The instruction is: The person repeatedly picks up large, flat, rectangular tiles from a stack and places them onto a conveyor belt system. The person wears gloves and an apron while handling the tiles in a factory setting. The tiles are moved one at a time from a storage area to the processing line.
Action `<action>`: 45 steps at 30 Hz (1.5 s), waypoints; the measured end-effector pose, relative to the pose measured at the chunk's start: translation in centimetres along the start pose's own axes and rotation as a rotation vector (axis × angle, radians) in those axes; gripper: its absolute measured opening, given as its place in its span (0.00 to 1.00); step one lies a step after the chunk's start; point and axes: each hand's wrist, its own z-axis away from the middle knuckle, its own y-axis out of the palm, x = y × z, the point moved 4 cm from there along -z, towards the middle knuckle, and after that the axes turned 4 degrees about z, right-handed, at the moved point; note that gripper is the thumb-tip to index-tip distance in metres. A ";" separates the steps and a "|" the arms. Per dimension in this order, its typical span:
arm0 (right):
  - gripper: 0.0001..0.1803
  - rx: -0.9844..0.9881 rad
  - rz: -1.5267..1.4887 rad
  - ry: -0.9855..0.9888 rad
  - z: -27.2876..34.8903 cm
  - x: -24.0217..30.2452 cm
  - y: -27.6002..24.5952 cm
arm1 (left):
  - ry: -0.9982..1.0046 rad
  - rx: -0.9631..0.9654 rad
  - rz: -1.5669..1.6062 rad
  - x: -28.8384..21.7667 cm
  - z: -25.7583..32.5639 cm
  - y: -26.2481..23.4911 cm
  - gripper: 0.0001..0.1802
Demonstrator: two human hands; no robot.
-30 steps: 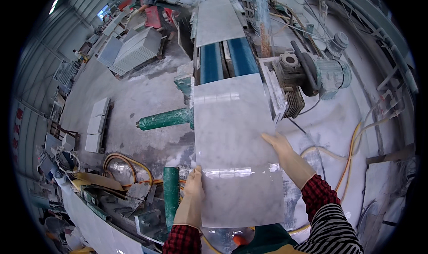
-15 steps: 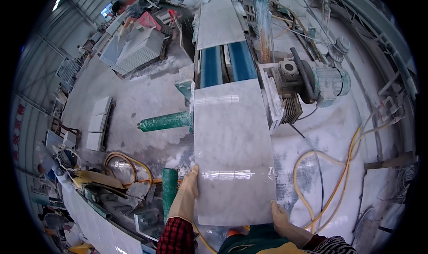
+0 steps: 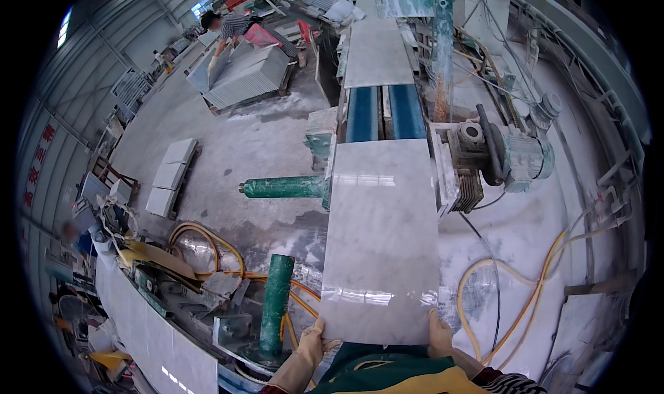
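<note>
A polished pale grey stone slab [image 3: 380, 235] extends away from me, its far end on the blue conveyor belts [image 3: 364, 114]. My left hand [image 3: 313, 344] grips the slab's near left corner, fingers partly hidden beneath it. At the near right corner, my right hand [image 3: 440, 333] is closed on the side edge. The near edge is close to my green and yellow apron [image 3: 387, 374]. Farther along the belts lies a second pale slab [image 3: 378, 55], apart from the one I hold.
Right of the conveyor stands a motor with gearbox [image 3: 522, 159]. A green roller [image 3: 285, 187] juts out leftward; a green post [image 3: 277, 304] rises near my left arm. Yellow hoses [image 3: 465, 304] loop over the floor. A person [image 3: 238, 27] bends over stacked slabs [image 3: 252, 76] at the far left.
My left hand has slid back from the slab's left side to its near corner. My right hand stays at the right corner. The whole view has shifted, with the scene farther right.
</note>
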 end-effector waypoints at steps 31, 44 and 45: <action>0.36 -0.066 -0.032 -0.241 -11.9 24.0 11.7 | 0.136 0.416 0.124 -21.6 -15.3 15.2 0.22; 0.41 -0.099 0.075 -0.143 -16.3 26.1 10.1 | 0.107 0.347 0.086 -21.2 -17.1 18.2 0.21; 0.42 -0.094 0.083 -0.155 -17.7 25.6 9.8 | 0.100 0.342 0.088 -21.1 -17.4 18.3 0.20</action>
